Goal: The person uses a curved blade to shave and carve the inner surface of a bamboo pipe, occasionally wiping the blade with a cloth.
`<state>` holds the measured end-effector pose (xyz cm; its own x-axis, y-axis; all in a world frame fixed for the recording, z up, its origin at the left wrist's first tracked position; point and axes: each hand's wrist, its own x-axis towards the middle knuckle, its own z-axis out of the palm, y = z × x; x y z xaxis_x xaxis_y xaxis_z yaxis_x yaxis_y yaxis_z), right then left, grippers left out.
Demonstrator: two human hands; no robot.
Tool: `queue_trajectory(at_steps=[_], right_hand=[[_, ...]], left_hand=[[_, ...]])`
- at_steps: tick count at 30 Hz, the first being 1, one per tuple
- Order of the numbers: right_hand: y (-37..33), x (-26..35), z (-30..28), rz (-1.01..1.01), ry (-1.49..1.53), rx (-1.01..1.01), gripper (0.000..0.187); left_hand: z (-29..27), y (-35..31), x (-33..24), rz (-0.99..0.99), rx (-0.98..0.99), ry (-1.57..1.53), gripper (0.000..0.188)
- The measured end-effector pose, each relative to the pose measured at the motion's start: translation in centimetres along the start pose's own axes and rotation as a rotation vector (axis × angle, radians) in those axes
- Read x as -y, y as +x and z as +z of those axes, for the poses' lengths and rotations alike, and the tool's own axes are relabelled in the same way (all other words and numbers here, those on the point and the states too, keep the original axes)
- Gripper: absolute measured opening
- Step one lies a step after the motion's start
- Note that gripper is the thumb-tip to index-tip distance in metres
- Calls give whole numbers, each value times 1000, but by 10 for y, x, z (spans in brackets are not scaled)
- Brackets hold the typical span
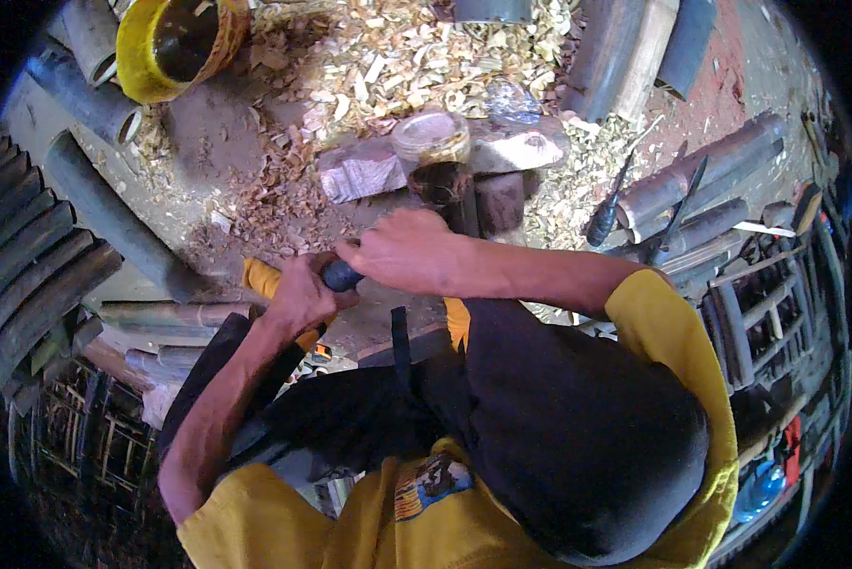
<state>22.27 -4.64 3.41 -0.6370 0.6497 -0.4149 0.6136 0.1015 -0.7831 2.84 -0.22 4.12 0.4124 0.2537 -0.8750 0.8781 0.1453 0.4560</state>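
Observation:
A dark, round-ended piece, looking like a tool handle, pokes out of my left hand, whose fingers are wrapped round it. My right hand is closed against its upper side, with the fingertips partly hidden. What may be between those fingers cannot be made out. Just beyond my right hand, a round tub with a whitish lid rests by a wooden block. A dark, hollow cylinder stands in front of the tub. Beside my left hand lies an orange cloth-like piece.
Pale wood shavings cover the ground ahead. A yellow bucket stands far left, near split bamboo lengths. Two pointed tools with dark handles, one an awl-like spike and one a blade, lean at right by more bamboo and a wooden rack.

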Motion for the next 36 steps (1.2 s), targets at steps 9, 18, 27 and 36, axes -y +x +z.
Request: queue_trajectory(at_steps=[9, 18, 27, 36], right_hand=[[4, -18, -2, -25, 89, -43, 30], [-61, -14, -10, -493, -420, 109, 22], [-136, 7, -38, 359, 809, -573, 70], [-146, -49, -100, 108, -567, 141, 67]], left_hand=[[-30, 8, -48, -149, 66, 275, 42], [155, -38, -43, -37, -378, -383, 38], [126, -9, -119, 742, -406, -368, 68], [144, 45, -152, 216, 417, -2175, 52]])
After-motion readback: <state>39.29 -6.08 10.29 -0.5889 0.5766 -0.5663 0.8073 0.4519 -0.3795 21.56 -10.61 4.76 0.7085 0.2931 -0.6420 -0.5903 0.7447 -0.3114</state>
